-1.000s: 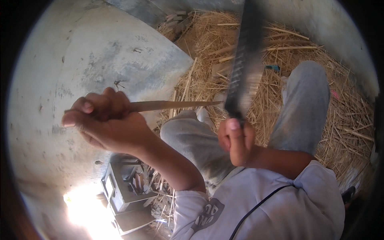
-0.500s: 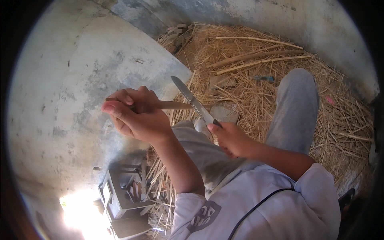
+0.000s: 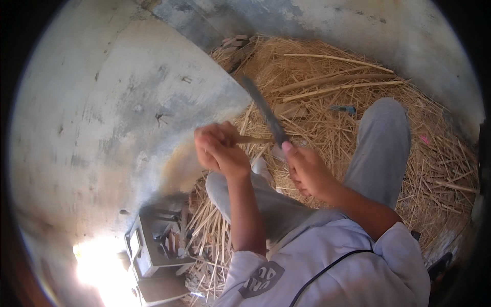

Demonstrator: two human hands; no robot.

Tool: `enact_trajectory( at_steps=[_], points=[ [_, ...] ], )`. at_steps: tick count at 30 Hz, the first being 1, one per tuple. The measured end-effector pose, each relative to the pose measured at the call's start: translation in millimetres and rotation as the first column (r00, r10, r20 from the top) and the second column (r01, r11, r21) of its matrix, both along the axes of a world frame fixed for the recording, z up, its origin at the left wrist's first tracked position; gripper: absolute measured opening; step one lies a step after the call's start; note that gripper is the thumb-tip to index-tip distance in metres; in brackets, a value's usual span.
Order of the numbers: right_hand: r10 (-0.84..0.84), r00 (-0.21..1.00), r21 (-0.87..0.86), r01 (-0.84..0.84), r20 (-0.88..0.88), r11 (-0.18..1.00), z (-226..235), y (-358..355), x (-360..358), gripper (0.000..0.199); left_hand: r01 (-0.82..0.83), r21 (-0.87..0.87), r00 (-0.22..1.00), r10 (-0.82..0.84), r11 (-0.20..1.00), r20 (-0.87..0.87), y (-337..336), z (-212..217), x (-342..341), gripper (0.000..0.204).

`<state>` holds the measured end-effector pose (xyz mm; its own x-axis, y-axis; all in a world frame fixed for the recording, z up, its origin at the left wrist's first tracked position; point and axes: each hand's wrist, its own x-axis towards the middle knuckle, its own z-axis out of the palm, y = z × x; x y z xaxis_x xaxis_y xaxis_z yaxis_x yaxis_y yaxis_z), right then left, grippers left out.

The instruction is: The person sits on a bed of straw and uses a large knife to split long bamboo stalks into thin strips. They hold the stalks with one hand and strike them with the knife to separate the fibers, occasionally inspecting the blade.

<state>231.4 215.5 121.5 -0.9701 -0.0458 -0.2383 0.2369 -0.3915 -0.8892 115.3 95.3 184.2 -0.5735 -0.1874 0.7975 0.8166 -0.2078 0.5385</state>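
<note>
Closed round a wooden stick (image 3: 254,139), my left hand (image 3: 221,150) is in front of the pale wall. The stick points right, and its far end passes behind the knife, so its tip is hard to make out. My right hand (image 3: 311,171) grips the handle of a knife (image 3: 266,110), thumb along its top. The long dark blade tilts up and to the left, slightly blurred, and crosses the stick near its right end. Whether the edge touches the wood I cannot tell.
Straw and thin sticks (image 3: 327,125) cover the floor round my legs. Longer sticks (image 3: 342,87) lie farther off near the wall (image 3: 117,112). A small blue object (image 3: 343,109) rests on the straw. At lower left stands a box-like grey unit (image 3: 153,256) holding wood pieces.
My left hand has moved right with the stick, close to my right hand. The knife has shifted a little right and stands more upright.
</note>
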Motion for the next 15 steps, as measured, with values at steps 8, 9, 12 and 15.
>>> enact_trajectory(
  at_steps=[8,9,12,15],
  points=[
    [-0.331,0.893,-0.126,0.306,-0.306,0.944,-58,-38,-9,0.046,-0.008,0.049,0.999,0.01,0.999,-0.034,-7,4,-14,0.05],
    [-0.113,0.98,0.048,0.122,-0.161,0.991,-69,-43,-11,0.048,-0.023,0.063,1.0,0.024,0.998,-0.015,-8,5,-18,0.05],
    [0.097,0.995,0.134,-0.098,0.02,0.986,-54,-35,-18,0.05,-0.042,0.068,0.999,0.041,0.997,0.015,-21,5,-28,0.05],
    [-0.06,0.983,0.111,0.08,-0.172,0.991,-10,-19,-28,0.051,0.01,0.043,1.0,-0.01,0.999,-0.007,-32,3,-33,0.05]
  ],
)
